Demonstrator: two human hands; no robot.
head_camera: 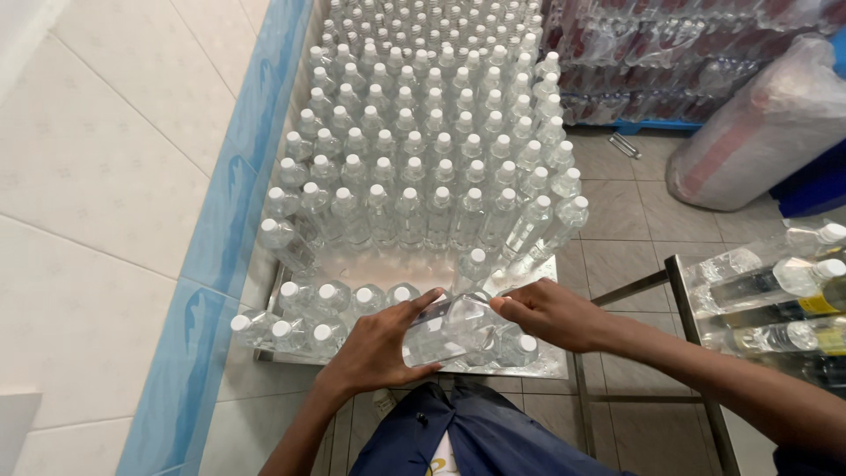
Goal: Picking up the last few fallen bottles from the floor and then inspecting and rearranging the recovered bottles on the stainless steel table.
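White wall tiles with a blue band run along the left of the room, and a long metal counter (546,264) stretches away from me beside them. I see both hands low at the near end of that counter. My left hand (379,348) is wrapped around the base end of a clear plastic bottle (449,330), fingers curled over it and thumb on top. My right hand (551,313) pinches the same bottle near its upper end, fingertips closed on the plastic. The bottle lies tilted between the two hands, just above the counter's near edge.

Just left of my left hand stands a short row of white-capped bottles (330,304), and one of them leans outward at the far left. Beyond a bare strip of counter, a dense block of upright capped bottles (423,132) fills the surface all the way back. To my right a metal rack (683,300) carries more bottles lying on their sides. Farther back on the tiled floor sit shrink-wrapped packs of bottles (670,53) and a large plastic-wrapped bundle (762,123).
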